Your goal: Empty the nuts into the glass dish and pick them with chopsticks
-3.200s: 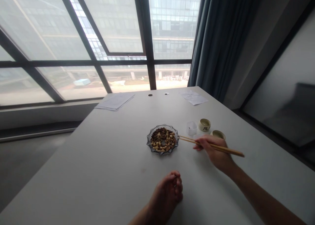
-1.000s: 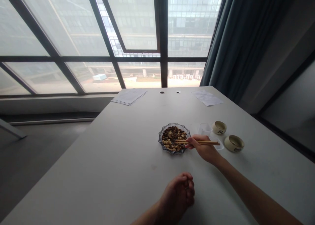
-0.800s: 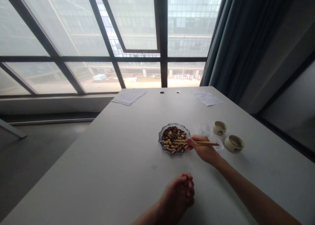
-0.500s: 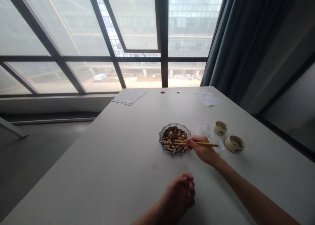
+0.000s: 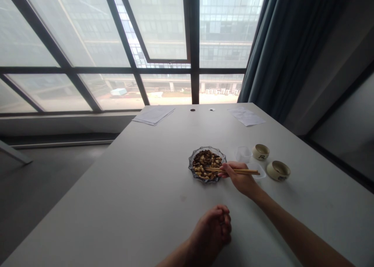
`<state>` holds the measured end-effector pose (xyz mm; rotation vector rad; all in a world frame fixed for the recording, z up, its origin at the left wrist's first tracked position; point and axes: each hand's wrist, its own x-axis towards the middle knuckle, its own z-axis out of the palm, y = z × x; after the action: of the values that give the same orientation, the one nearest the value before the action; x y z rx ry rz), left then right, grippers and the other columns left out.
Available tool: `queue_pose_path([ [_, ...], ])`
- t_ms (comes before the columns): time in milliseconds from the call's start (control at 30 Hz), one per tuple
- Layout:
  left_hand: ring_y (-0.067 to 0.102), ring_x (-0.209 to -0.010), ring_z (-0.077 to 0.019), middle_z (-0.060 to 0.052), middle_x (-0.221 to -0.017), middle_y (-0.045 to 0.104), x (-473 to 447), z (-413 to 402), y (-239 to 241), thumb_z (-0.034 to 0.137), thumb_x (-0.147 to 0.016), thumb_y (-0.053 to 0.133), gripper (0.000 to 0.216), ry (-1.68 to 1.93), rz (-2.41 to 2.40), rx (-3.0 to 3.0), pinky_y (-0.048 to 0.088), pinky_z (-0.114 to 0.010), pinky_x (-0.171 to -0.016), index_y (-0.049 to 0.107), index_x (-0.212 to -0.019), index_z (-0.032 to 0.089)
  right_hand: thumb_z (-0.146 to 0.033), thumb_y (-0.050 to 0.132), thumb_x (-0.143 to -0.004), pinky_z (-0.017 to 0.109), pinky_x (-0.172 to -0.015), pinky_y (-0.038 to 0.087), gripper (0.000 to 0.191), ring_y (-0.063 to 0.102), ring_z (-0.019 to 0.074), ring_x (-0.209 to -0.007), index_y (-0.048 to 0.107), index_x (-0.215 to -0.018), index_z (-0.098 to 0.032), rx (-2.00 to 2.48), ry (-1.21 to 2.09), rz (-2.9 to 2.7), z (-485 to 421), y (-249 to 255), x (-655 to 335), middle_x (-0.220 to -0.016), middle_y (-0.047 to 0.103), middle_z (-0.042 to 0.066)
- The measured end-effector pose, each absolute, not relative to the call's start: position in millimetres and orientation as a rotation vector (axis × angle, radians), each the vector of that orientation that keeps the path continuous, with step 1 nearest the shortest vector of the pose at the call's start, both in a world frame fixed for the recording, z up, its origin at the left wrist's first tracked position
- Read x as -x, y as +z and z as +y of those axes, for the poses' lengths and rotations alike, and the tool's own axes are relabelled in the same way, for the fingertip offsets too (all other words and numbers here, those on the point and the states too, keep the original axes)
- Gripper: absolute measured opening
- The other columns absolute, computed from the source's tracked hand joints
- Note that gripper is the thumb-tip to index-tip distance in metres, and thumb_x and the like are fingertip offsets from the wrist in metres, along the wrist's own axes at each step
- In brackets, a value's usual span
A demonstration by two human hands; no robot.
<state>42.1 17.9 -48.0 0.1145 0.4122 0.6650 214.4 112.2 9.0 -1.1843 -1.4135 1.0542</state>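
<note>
My right hand (image 5: 240, 178) is closed on a pair of wooden chopsticks (image 5: 245, 171), and their tips reach into a glass dish (image 5: 192, 161) filled with mixed nuts and seeds. My left hand (image 5: 212, 232) rests on the white table (image 5: 140, 189) nearer to me, its fingers curled into a loose fist with nothing showing in them. Just right of the dish stand two small clear plastic cups (image 5: 243, 153), one partly hidden behind the chopsticks.
Two small cream ceramic cups (image 5: 260, 151) (image 5: 278, 170) sit to the right of the plastic ones. Paper sheets (image 5: 154, 114) (image 5: 246, 116) lie at the table's far edge by the window. A dark curtain (image 5: 277, 45) hangs at the right.
Since 3.2 s ago my right hand has moved left, bringing the chopstick tips from the dish's rim into the nuts. Over the last second almost nothing has shifted; my left hand has stayed put.
</note>
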Motion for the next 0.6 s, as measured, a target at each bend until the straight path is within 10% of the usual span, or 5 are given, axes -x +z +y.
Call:
queue_pose_path([
  [600, 0.053, -0.058, -0.0071, 0.002, -0.072, 0.061, -40.7, 17.1, -42.7, 0.018, -0.079, 0.072, 0.014, 0.67, 0.452, -0.1, 0.031, -0.019, -0.058, 0.064, -0.09, 0.015, -0.052, 0.074, -0.085, 0.038, -0.068, 0.068, 0.039, 0.078, 0.0293, -0.071, 0.078, -0.087, -0.014, 1.217, 0.693, -0.998, 51.9, 52.0, -315.6, -0.08, 0.079, 0.013],
])
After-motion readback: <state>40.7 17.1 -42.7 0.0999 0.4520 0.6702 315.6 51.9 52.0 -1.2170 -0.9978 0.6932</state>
